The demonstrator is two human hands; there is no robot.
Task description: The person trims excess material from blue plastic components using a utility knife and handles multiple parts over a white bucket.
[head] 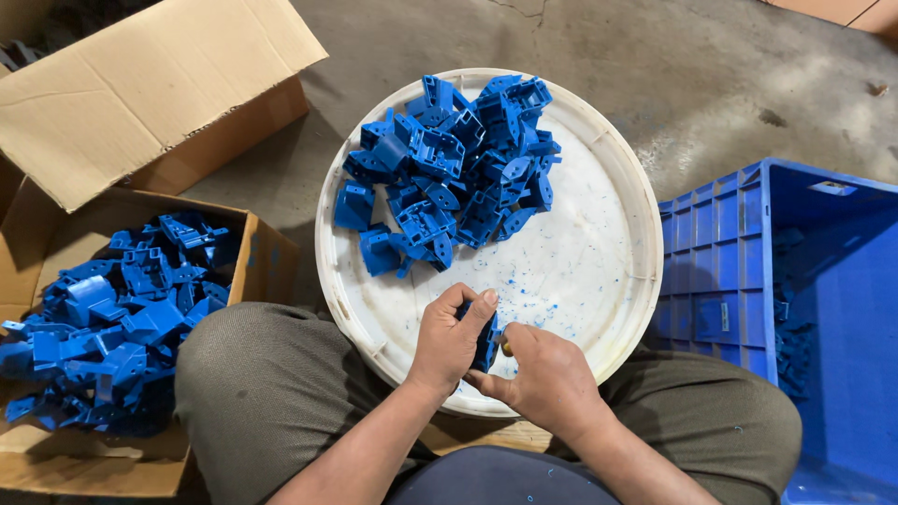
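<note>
Presently we hold one blue plastic part over the white tray's near rim, left hand clamped around it, right hand closed at its lower edge. Risk, in our judgement: a slip sends it to the floor.

We have one view only — a camera worn on the head, looking almost straight down over our own lap at the concrete floor. It sits close: our knees fill the lower edge, and the round white tray takes the middle of the frame. The cardboard box is cut off at the left edge, the blue crate at the right — so the field is narrow.
</note>
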